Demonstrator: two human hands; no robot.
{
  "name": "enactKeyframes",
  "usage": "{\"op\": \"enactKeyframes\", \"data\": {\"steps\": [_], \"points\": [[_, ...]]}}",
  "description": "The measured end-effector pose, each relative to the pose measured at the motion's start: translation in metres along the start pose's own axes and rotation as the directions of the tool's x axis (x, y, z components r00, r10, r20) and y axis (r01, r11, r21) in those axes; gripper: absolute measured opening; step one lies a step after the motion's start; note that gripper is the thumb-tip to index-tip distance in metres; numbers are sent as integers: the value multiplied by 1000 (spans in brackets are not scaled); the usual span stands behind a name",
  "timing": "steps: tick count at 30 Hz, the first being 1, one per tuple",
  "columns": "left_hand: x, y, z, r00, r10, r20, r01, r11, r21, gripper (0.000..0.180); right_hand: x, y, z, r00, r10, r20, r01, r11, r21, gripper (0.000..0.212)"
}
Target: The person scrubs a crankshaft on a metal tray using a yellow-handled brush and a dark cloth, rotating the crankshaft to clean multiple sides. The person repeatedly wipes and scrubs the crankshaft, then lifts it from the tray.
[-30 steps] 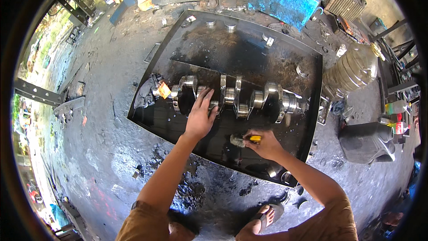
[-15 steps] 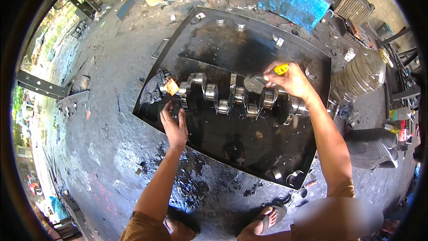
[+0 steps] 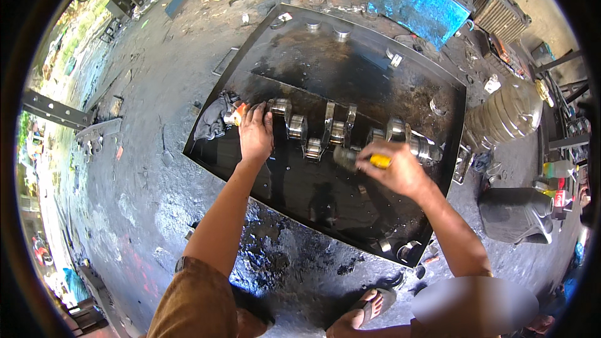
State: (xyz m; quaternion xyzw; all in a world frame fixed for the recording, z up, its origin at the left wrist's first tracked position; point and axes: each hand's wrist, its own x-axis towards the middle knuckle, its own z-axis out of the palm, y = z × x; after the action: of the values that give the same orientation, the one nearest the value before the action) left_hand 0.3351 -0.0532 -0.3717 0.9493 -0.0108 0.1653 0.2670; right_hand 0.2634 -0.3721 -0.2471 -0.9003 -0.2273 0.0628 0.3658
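A shiny metal crankshaft (image 3: 297,126) lies across a black oily tray (image 3: 300,233). Over its left end my left hand (image 3: 255,138) is closed, fingers curled across the metal, right beside an orange piece (image 3: 237,114) and a dark rag (image 3: 214,116). My right hand (image 3: 399,172) grips a paintbrush (image 3: 379,161) with a yellow handle. Its dark bristles (image 3: 345,158) point left, at the near side of the crankshaft's middle, slightly blurred. Whether they touch the metal I cannot tell. The hand covers part of the crankshaft's right half.
Curved bearing shells (image 3: 409,251) and round metal pieces (image 3: 341,33) lie near the tray's edges. To the right stand a large clear plastic jug (image 3: 506,114) and a dark jerrycan (image 3: 516,215). A blue metal box (image 3: 421,7) stands beyond the tray.
My left hand has moved up from in front of the crankshaft onto its left end. My right hand has brought the paintbrush from above the crankshaft down toward its near side.
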Motion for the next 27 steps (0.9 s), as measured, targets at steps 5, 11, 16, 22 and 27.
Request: {"op": "enactKeyframes", "data": {"steps": [5,11,16,22,27], "points": [[4,-1,-6,988,41,152,-59,992,113,48,29,19,-17,948,-82,-307,54,994,-97,16],[18,-9,-22,888,139,439,-203,974,102,68,-46,17,56,997,-70,32,75,971,-225,15],[37,-12,-20,857,134,497,-186,981,56,72,-71,-3,104,988,115,-99,-124,988,-93,14],[35,1,11,965,-92,244,110,992,-59,54,-52,-36,154,865,499,-49,-438,800,409,11],[30,2,8,985,-84,153,105,985,-139,49,8,-41,82,941,308,-144,-248,912,328,11]]}}
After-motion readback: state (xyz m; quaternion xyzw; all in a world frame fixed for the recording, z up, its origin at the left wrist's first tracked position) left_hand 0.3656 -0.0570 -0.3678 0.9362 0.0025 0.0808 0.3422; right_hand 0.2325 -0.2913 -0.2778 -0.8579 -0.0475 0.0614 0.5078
